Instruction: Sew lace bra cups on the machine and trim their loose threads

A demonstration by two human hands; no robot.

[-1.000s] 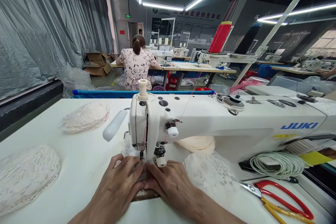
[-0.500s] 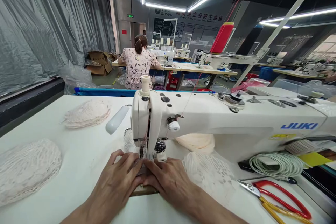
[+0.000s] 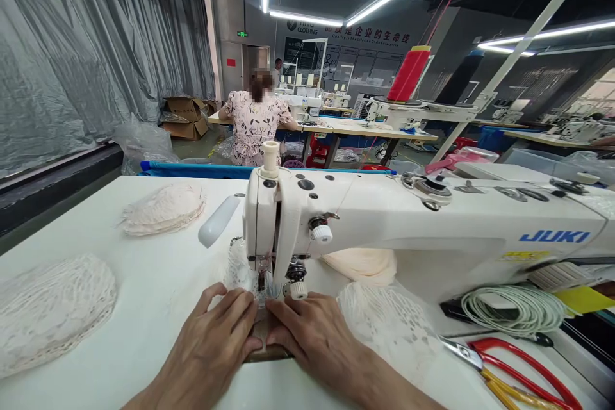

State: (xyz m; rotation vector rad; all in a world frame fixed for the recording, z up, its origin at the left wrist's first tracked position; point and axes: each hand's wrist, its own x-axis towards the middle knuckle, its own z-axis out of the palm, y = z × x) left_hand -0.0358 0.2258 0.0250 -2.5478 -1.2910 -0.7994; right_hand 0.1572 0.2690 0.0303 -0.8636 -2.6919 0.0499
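Note:
A white sewing machine (image 3: 375, 205) stands before me, its presser foot (image 3: 262, 280) down at a white lace piece (image 3: 239, 267). The lace shows behind and left of the needle. My left hand (image 3: 218, 327) is just left and in front of the foot, fingers bent and closed on the lace's near edge. To the right of the needle, my right hand (image 3: 312, 333) holds the lace with thumb and forefinger drawn together. The fingers partly hide the edge. Right of my right hand lies another lace piece (image 3: 384, 320), with a stack of cream fabric pieces (image 3: 362, 266) behind it.
Two stacks of lace pieces, a near stack (image 3: 57, 314) and a far stack (image 3: 163, 210), lie at left. A grey-white handle-like object (image 3: 218, 221) sits beside the machine head. Red-and-yellow-handled scissors (image 3: 519, 371) and a coiled pale cord (image 3: 514, 311) are at right. A co-worker (image 3: 257, 118) sits ahead.
My hands have parted slightly at the fingertips, opening a small gap in front of the presser foot. More lace shows beside the needle. The whole view has shifted a little.

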